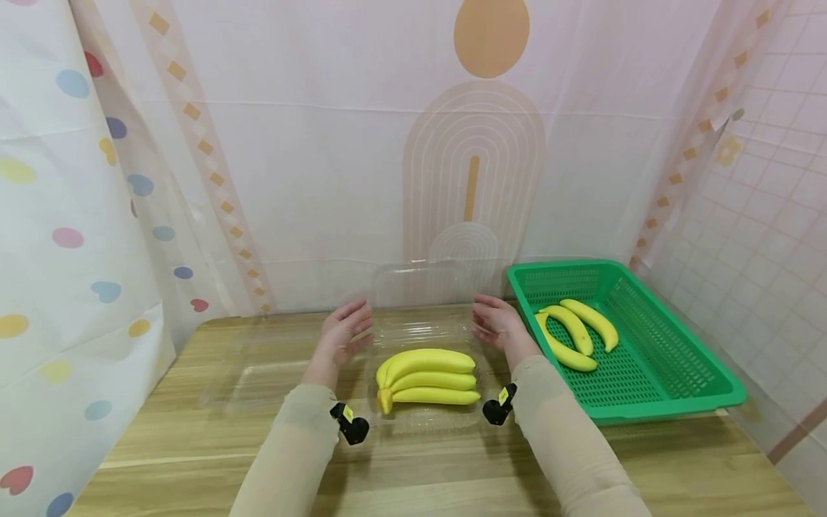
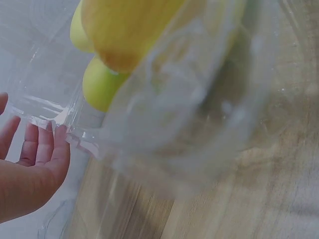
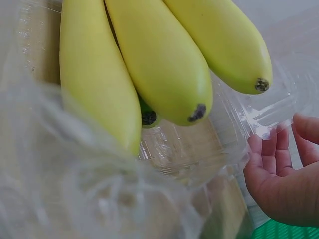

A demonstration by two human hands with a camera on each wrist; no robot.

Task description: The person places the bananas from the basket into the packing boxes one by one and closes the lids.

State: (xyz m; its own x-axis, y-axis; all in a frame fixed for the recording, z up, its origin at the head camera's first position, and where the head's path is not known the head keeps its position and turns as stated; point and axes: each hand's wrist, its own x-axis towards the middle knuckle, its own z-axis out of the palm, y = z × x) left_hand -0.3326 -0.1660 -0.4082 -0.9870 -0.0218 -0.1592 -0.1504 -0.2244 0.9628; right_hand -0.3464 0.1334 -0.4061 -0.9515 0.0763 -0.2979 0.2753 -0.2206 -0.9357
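Note:
A clear plastic clamshell box (image 1: 423, 330) lies open on the table, its transparent lid (image 1: 418, 287) raised at the back. Inside rests a bunch of yellow bananas (image 1: 429, 379), stem end to the left. My left hand (image 1: 342, 334) is at the box's left side near the hinge; in the left wrist view its fingertips (image 2: 60, 137) meet the clear rim. On the opposite side is my right hand (image 1: 500, 327), fingers loosely bent. Its fingertips (image 3: 281, 137) appear against the plastic edge in the right wrist view. Neither hand grips the bananas.
A green perforated basket (image 1: 672, 409) stands at the right, holding loose bananas (image 1: 591, 323). More clear plastic packaging (image 1: 258, 377) lies on the wooden table (image 1: 181, 459) at the left. Patterned curtains (image 1: 310, 179) hang behind and along both sides.

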